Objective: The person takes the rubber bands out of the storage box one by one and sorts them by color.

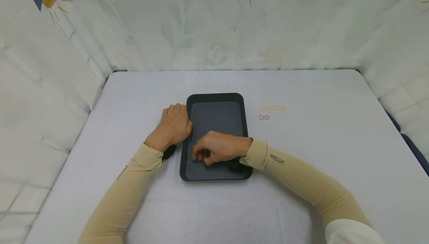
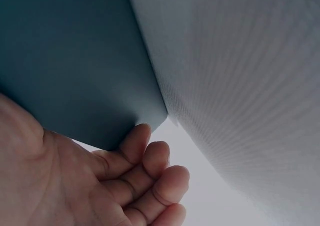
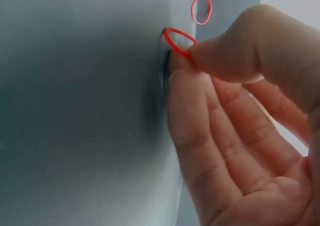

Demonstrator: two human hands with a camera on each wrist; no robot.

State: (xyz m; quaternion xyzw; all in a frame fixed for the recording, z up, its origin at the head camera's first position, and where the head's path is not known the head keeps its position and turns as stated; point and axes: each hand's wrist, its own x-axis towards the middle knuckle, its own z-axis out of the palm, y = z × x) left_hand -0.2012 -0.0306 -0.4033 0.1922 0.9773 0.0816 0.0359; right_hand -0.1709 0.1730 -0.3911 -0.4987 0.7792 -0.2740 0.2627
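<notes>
A dark grey rectangular tray [image 1: 214,98] lies on the table, and my left hand [image 1: 175,122] grips its left side, thumb at the rim. In the left wrist view, the fingers [image 2: 159,158] of that hand curl beside the tray's outer wall [image 2: 75,65]; its thumb is hidden there. Low over the tray's near half, my right hand [image 1: 219,148] pinches a red rubber band [image 3: 175,44] between thumb and index finger, as the right wrist view shows. Another red rubber band [image 1: 187,168] is in the tray's near left corner.
To the right of the tray, several orange rubber bands [image 1: 273,108] form a row on the white tablecloth [image 1: 318,124]. Two red rubber bands [image 1: 263,117] sit just nearer than that row. Patterned curtains [image 1: 214,24] hang behind the table and at its sides.
</notes>
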